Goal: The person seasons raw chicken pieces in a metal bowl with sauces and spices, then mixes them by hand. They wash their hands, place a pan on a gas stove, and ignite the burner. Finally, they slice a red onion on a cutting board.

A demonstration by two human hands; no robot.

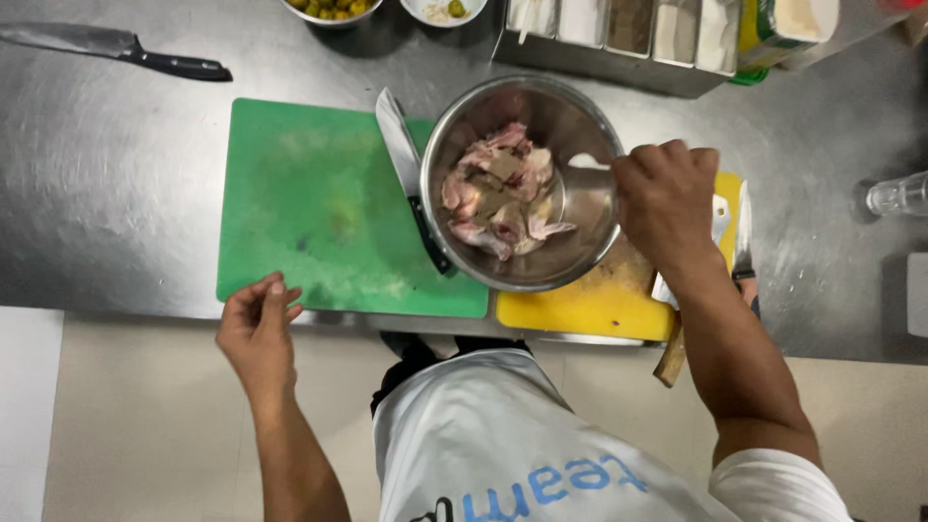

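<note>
The person stood at a steel counter with a steel mixing bowl straddling the joint between a green cutting board and a yellow cutting board. In the bowl lay raw chicken pieces, pale pink, with a dark dusting of ground seasoning over the upper ones. The right hand was closed in a fist over the bowl's right rim, pinching the handle of a metal spoon whose bowl reached down inside. The left hand rested at the near-left corner of the green board, fingers loosely spread, holding nothing. Judgement: the step in hand looked like seasoning or turning the meat with the spoon; the next move would probably need the spoon drawn through the pieces to spread the seasoning, with the free hand perhaps steadying the bowl, since it sat across two boards and could rock. Count: one bowl of meat; two boards; three knives in view: one black-handled chef's knife at the far left of the counter, one knife lying on the green board partly under the bowl's left side, one blade beside the right wrist; a wooden handle jutting past the counter's near edge, its blade hidden. At the far edge: two small bowls, cut off by the frame, and a row of five seasoning bins. A clear glass lay at the far right. Chicken pieces overlapped too much to count.
</note>
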